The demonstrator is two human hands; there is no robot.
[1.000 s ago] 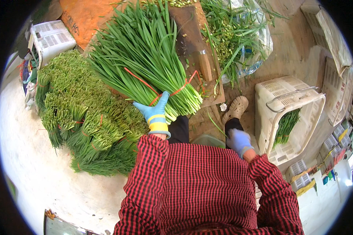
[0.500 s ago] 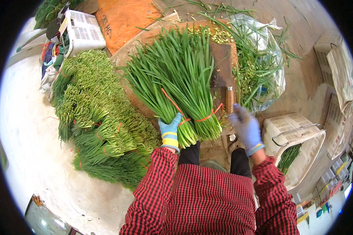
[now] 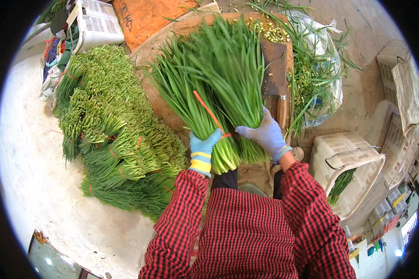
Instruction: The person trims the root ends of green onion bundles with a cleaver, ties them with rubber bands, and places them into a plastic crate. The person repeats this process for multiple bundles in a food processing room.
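Note:
Two bunches of long green garlic chives lie side by side in front of me, their pale cut ends toward me. My left hand (image 3: 204, 149), in a light blue glove with a yellow-striped cuff, is closed round the lower stems of the left bunch (image 3: 181, 93). An orange tie (image 3: 207, 110) circles that bunch, with a long end running up over the leaves. Wrapped round the right bunch (image 3: 239, 74) near its base is my right hand (image 3: 266, 134), in a purple-blue glove; it hides that bunch's tie. A broad knife (image 3: 281, 109) lies just right of the leaves on a wooden board (image 3: 288, 56).
A large heap of tied green bunches (image 3: 111, 111) is stacked at the left on a pale surface (image 3: 28, 162). White plastic crates (image 3: 97, 28) stand at the far left and right, one crate (image 3: 323, 149) holding greens. Trimmings cover a clear plastic bag (image 3: 333, 69) beyond the knife.
My right hand has moved left from beside the bunches and closed on the right bunch. That bunch's leaves are blurred now. The left hand keeps its grip.

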